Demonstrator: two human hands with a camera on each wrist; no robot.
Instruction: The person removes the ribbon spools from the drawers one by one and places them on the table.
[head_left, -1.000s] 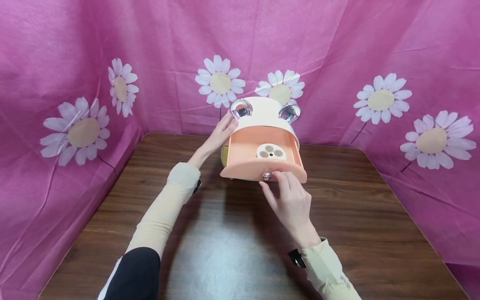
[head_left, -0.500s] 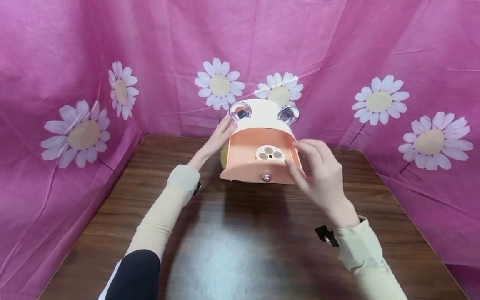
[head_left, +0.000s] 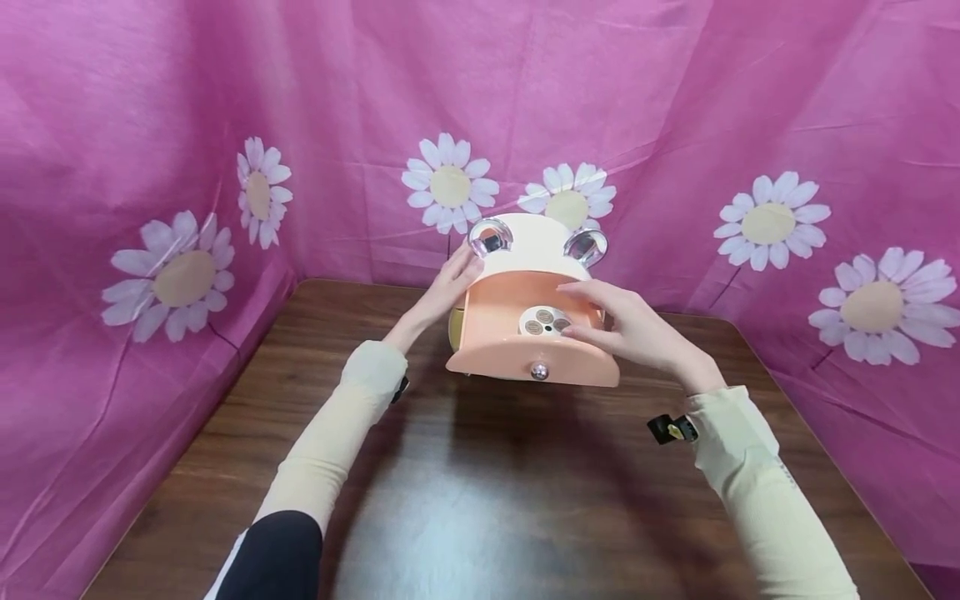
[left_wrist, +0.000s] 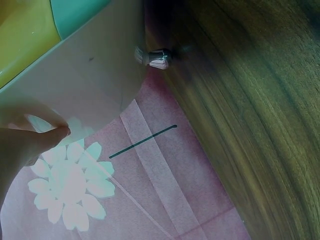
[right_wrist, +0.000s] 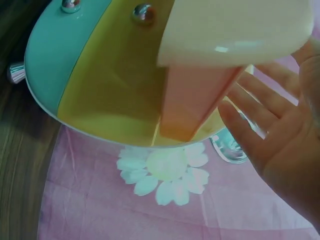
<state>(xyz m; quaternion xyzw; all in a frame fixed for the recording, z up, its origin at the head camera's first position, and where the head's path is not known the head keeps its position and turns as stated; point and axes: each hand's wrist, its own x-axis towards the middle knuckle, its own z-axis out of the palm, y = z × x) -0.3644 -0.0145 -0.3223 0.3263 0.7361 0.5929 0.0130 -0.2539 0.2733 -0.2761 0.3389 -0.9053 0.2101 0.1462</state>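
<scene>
A small rounded storage box with a white top (head_left: 534, 242) carries two chrome rings like eyes. Its peach drawer (head_left: 498, 358), with a silver knob (head_left: 539, 372), is pulled out. Inside lies a white round disc (head_left: 545, 317) bearing three brown circles and a dark centre spot. My right hand (head_left: 637, 329) reaches over the drawer's right side, thumb at the disc's edge and other fingers extended above it. My left hand (head_left: 448, 287) rests against the box's left side, by the left chrome ring. The left thumb (left_wrist: 52, 137) touches the pale side wall.
Below the peach drawer are a yellow drawer (right_wrist: 115, 90) and a teal one (right_wrist: 55, 60). A silver foot (right_wrist: 16, 73) sticks out beneath. The brown wooden table (head_left: 450, 500) backs onto a pink curtain (head_left: 337, 100) with printed daisies.
My right hand has let go of the drawer knob, moved right and up, then come in over the drawer to the disc. The drawer stays out; my left hand keeps its place.
</scene>
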